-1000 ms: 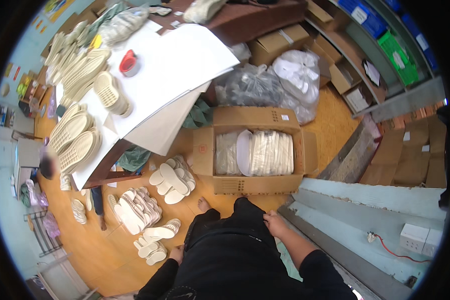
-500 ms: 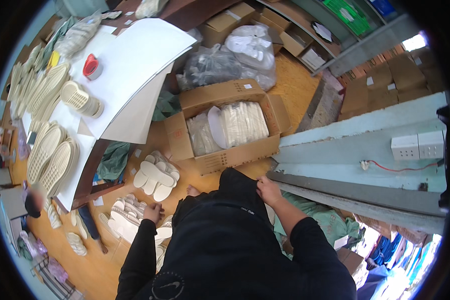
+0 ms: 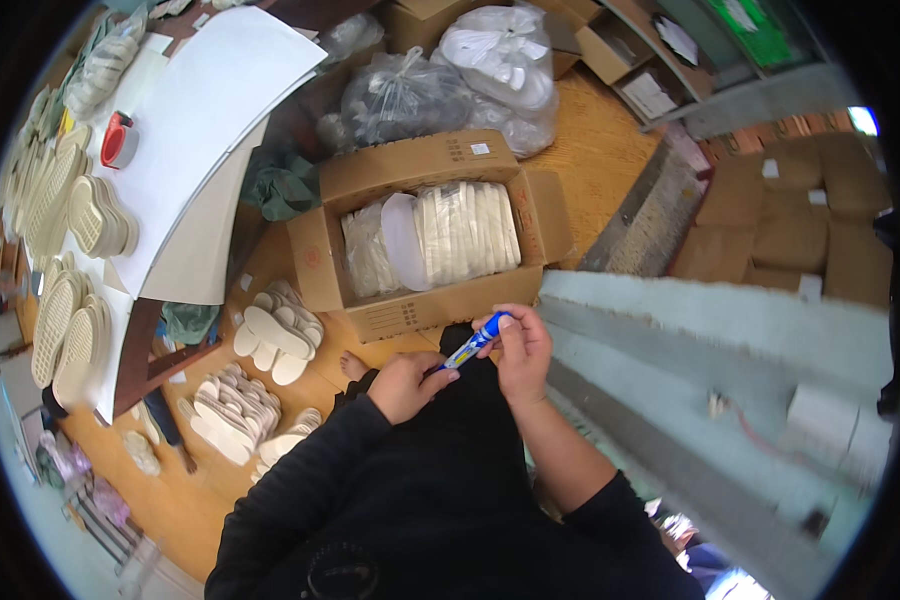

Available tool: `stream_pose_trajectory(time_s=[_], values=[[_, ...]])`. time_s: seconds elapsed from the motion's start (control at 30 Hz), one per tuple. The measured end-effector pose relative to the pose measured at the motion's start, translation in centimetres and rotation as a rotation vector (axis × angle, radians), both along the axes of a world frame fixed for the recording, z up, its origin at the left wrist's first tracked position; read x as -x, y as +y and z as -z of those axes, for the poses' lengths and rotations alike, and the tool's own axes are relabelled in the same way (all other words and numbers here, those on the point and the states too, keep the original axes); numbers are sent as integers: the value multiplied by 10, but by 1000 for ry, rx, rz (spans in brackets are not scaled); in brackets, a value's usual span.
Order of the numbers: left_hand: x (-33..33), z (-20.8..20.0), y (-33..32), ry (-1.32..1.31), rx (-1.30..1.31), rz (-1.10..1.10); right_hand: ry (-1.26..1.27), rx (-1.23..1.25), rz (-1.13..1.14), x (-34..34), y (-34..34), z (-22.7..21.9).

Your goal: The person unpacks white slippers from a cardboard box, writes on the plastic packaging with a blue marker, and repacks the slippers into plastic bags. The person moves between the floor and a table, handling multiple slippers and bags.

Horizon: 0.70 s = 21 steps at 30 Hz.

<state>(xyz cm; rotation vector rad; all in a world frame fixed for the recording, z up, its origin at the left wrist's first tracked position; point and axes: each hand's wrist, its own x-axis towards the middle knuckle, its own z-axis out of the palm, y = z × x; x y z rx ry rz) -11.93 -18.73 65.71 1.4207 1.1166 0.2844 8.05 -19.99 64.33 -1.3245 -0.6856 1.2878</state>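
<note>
A blue marker pen [image 3: 464, 346], with a paler printed barrel, lies slantwise between my two hands in front of my lap. My left hand [image 3: 407, 386] is closed round its lower left end. The fingers of my right hand [image 3: 523, 352] pinch the upper end, near the blue tip. Just beyond the hands stands an open cardboard box [image 3: 402, 322], packed with pale shoe soles in clear wrapping [image 3: 470, 235]. A lilac-white oval sheet [image 3: 404, 243] is wedged upright among them.
Stacks of cream soles [image 3: 232, 412] lie on the floor at left. A white-topped table [image 3: 205, 120] holds more soles [image 3: 73, 335] and a red tape dispenser [image 3: 119, 140]. Filled plastic bags [image 3: 405, 100] sit behind the box. A pale blue ledge [image 3: 650, 320] runs along the right.
My right hand has left the dark cloth at my front, and my left has moved in from beside the soles. Both now hold the marker pen. The view has shifted slightly.
</note>
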Motion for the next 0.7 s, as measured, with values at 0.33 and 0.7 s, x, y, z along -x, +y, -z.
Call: stream_pose_trajectory(time_s=[0.33, 0.7], values=[[-98, 134, 29, -491, 1044, -523, 592, 418, -161, -58, 77, 180], [-17, 300, -117, 694, 616, -261, -490, 317, -133, -112, 186, 481]])
